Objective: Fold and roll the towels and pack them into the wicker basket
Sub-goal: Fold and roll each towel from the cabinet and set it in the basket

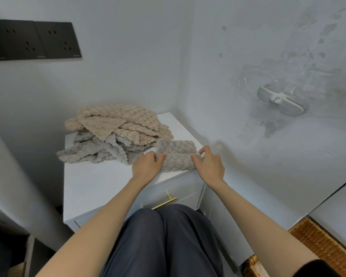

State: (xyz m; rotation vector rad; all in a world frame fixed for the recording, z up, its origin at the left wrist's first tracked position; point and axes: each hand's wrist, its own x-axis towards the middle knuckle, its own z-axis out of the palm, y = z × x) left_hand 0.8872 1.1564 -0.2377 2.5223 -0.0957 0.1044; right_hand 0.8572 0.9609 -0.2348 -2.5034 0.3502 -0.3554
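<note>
Knees (162,242) in dark trousers were closest to me, just in front of the white cabinet (92,188) and below its brass handle (164,202). Low beside the cabinet's right side lay the wicker basket (320,242). Only part of its woven rim showed, and I could not tell what was in it.

On the cabinet's top, near the front right corner, lay a half-rolled grey towel (177,156), the rolled part nearer me and a flat tail stretching toward the back. My left hand (147,165) had its fingers curled onto the roll's left end. My right hand (209,163) pinched the right end, thumb raised above the fingers.

Farther back on the cabinet's top, left of the roll and touching it, sat the pile (100,150) of loose towels, with grey ones underneath and beige ones (118,118) heaped above, reaching the back edge.

Above the cabinet to the left, black sockets (34,40) were set in the wall. Above it to the right, a white holder (280,100) stuck out from the side wall.
</note>
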